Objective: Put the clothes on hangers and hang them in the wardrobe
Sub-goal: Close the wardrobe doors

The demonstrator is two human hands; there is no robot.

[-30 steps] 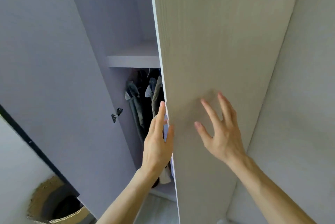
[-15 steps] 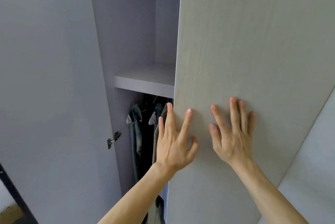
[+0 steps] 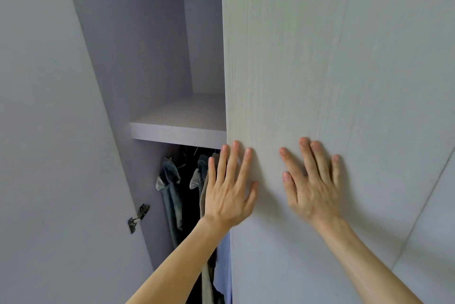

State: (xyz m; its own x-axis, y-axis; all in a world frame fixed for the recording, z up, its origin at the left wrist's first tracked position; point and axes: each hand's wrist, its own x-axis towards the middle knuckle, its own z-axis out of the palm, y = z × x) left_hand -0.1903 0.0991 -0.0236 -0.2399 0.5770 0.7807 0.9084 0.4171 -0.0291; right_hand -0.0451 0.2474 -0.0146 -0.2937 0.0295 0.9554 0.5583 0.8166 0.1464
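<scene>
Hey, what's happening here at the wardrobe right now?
A person has both hands flat on the wood-grain wardrobe door: the left hand at its free edge, the right hand beside it, fingers straight and spread. The other door stands open on the left. Inside, several clothes, denim among them, hang below a shelf. Neither hand holds anything.

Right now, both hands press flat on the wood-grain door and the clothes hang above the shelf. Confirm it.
Wrong in one respect: the head view shows the clothes hanging below the shelf, not above it. The left hand and right hand do press flat on the wood-grain door.
</scene>
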